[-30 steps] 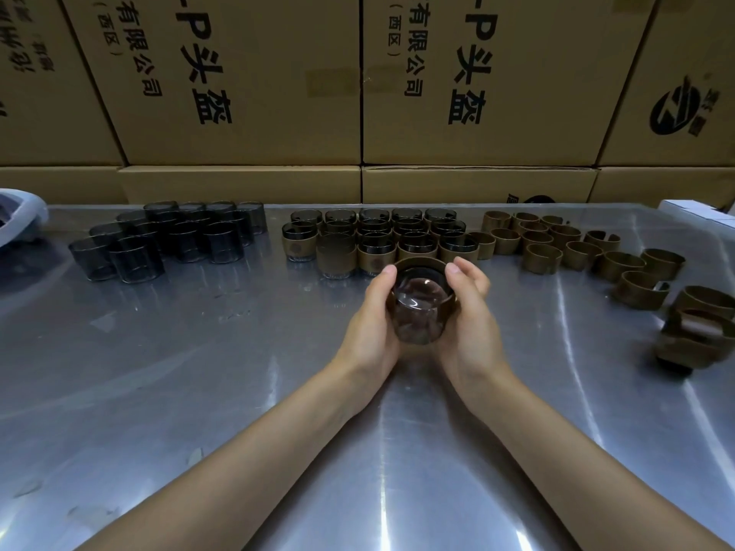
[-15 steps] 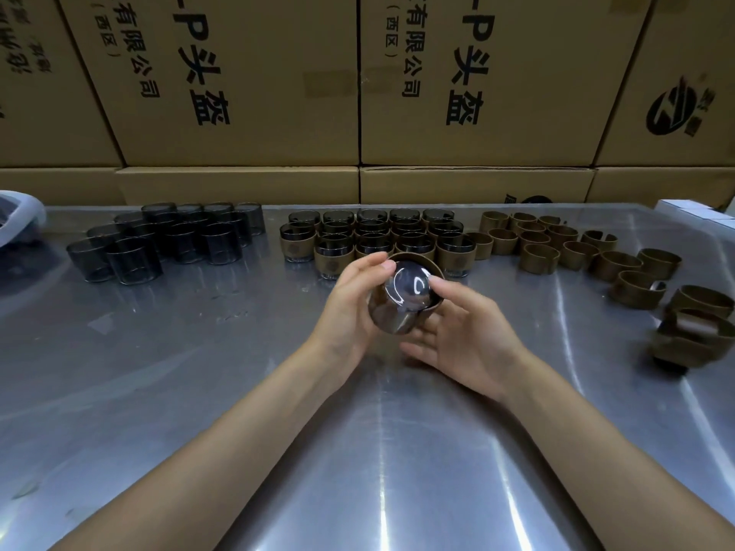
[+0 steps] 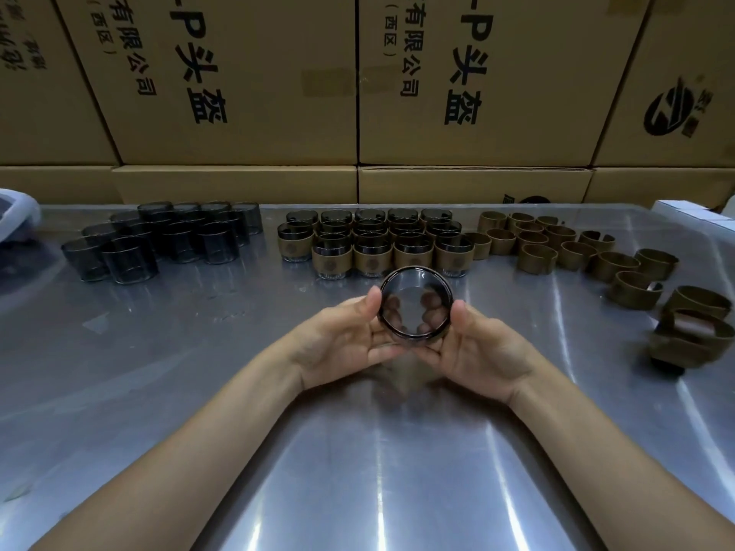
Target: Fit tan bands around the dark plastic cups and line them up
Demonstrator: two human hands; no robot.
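A dark see-through cup point(image 3: 416, 305) with a tan band around it is held above the metal table point(image 3: 358, 451), its mouth turned toward me. My left hand point(image 3: 346, 340) grips its left side and my right hand point(image 3: 479, 347) grips its right side, thumbs on the rim, fingers behind and showing through the plastic. Just beyond stand several banded cups point(image 3: 372, 248) in rows. Bare dark cups point(image 3: 159, 240) cluster at the back left. Loose tan bands point(image 3: 564, 248) lie at the back right.
Stacked cardboard boxes point(image 3: 358, 93) wall off the far edge of the table. A white object point(image 3: 18, 210) sits at the far left edge and a white box point(image 3: 696, 212) at the far right. More tan bands point(image 3: 692, 336) pile near the right edge.
The cup was turned in my hands, from its base facing me to its open mouth facing me. Both hands shifted from its top to cradling its sides.
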